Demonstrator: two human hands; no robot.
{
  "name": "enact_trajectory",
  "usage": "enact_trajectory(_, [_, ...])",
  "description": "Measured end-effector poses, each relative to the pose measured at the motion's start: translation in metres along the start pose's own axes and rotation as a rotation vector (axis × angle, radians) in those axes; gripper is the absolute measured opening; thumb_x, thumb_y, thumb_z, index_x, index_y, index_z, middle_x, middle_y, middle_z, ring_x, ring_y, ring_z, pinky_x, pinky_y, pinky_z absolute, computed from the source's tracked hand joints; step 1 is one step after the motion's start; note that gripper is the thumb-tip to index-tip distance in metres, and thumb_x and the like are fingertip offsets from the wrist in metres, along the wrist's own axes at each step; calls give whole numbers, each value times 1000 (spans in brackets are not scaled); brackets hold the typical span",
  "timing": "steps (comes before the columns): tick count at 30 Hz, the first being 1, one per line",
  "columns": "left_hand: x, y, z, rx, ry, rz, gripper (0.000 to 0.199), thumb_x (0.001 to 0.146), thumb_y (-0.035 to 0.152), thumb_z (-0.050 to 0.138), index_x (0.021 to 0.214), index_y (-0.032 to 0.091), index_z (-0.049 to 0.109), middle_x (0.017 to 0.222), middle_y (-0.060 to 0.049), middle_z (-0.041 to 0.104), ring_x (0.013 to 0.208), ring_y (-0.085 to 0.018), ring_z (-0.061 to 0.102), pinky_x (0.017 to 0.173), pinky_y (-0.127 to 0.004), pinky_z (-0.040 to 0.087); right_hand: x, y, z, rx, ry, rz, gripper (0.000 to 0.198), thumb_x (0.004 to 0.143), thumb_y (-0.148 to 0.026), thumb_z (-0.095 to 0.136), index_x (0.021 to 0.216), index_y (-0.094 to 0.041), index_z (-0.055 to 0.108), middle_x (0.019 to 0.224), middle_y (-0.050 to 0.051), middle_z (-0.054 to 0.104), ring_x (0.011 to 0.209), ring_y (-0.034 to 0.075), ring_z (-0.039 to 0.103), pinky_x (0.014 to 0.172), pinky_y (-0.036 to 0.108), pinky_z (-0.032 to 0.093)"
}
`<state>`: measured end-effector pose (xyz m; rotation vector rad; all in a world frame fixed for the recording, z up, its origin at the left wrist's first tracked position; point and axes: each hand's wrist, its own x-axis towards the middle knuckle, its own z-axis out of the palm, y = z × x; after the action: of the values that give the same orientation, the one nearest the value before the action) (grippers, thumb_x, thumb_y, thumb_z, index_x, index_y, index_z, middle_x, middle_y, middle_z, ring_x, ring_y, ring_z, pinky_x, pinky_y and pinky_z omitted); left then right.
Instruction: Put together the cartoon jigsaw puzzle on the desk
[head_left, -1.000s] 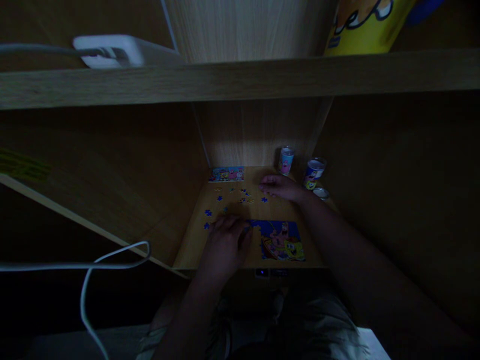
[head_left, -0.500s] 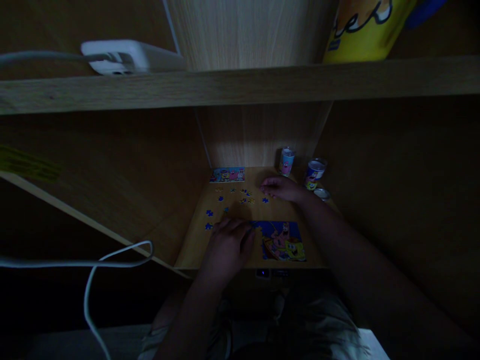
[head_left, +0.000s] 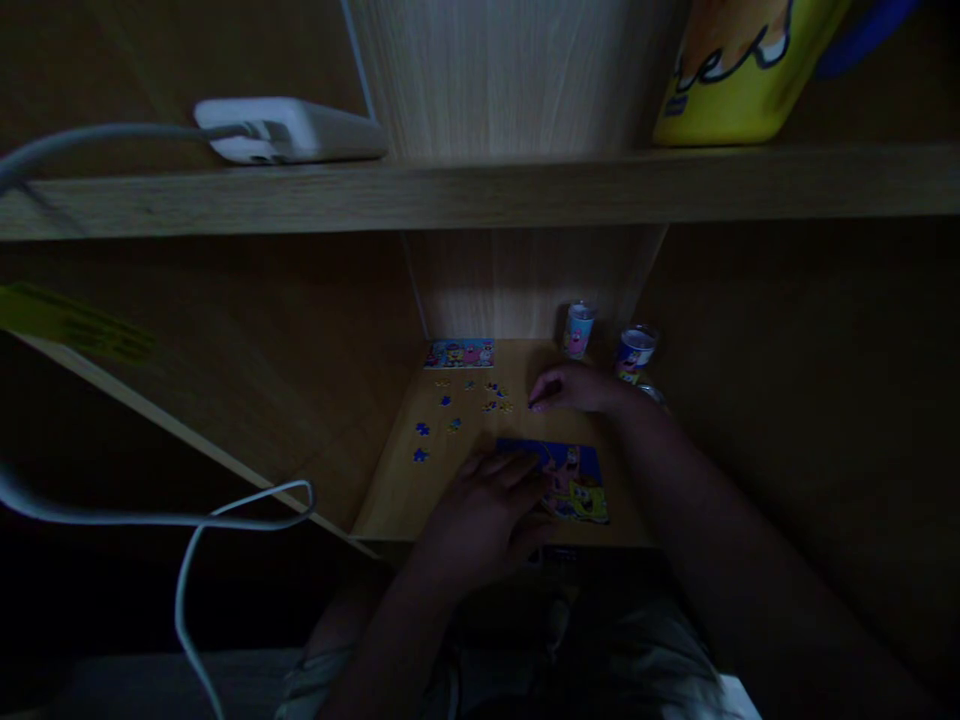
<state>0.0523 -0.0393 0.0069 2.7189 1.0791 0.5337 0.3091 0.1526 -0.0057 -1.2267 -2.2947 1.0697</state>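
A partly assembled cartoon jigsaw puzzle (head_left: 574,485) lies near the front of the wooden table. Over its left part, my left hand (head_left: 491,505) rests with fingers stretched out, hiding that side. Behind the puzzle, my right hand (head_left: 566,388) pinches a small blue puzzle piece (head_left: 532,405) at the tabletop. Several loose pieces lie to the left: a blue piece (head_left: 421,455) nearest the front, a blue piece (head_left: 445,400) farther back, and a cluster with a yellow piece (head_left: 506,407) in the middle.
A cartoon picture card (head_left: 459,353) lies against the back panel. Two printed cans, a light blue can (head_left: 578,330) and a dark blue can (head_left: 635,350), stand at the back right, with a lid (head_left: 651,393) partly behind my forearm. A shelf (head_left: 480,190) crosses above, bearing a white adapter (head_left: 292,130).
My left hand has moved right, from beside the puzzle onto its left part. My right hand has come slightly nearer and closed on the blue piece that lay alone. The view has tilted slightly.
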Motion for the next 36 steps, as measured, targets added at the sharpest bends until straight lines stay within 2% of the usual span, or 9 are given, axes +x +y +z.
enact_trajectory(8, [-1,-1,5,53,-7,-85,58,100,55,64,150,28,58,162,-8,52,147,-32,49,125,-55,36,1,-4,-3,-112,-52,-20,27,82,-45,83,97,-22,80,100,3,82,94,22,74,84,32,54])
enact_trajectory(12, [0,0,4,43,6,-88,62,98,57,67,152,28,56,163,-9,50,148,-33,47,125,-56,37,3,-1,-1,-85,-22,-10,31,80,-46,84,98,-22,79,101,4,82,92,22,73,82,32,54])
enact_trajectory(20, [-1,0,3,-24,33,-42,64,96,59,69,150,29,56,156,-7,59,148,-31,47,129,-57,30,4,-1,-1,-57,38,-37,23,79,-40,85,93,-24,81,101,4,83,94,24,75,88,37,55])
enact_trajectory(26, [0,-1,5,-17,45,-36,71,92,63,72,152,28,54,157,-9,57,149,-32,46,130,-58,28,2,-2,-1,-37,-36,12,26,78,-42,86,95,-24,81,100,4,82,91,24,74,83,34,56])
enact_trajectory(30, [0,0,3,-19,63,-22,74,90,62,75,151,27,54,157,-10,56,148,-33,47,127,-57,33,0,-7,-1,-15,-31,8,32,76,-48,86,94,-22,81,93,3,81,86,22,72,78,32,54])
enact_trajectory(32, [-1,0,1,-39,103,-21,62,93,55,76,145,27,59,150,-9,62,140,-31,54,122,-54,40,-2,-9,-1,14,-39,9,35,76,-52,85,92,-21,80,89,2,79,81,20,69,74,30,53])
enact_trajectory(36, [-4,-8,0,-126,305,-103,15,103,33,64,113,24,72,117,-7,74,110,-25,66,102,-46,52,-2,-7,0,218,-51,74,43,72,-53,88,99,-21,80,93,2,79,74,16,66,68,29,53])
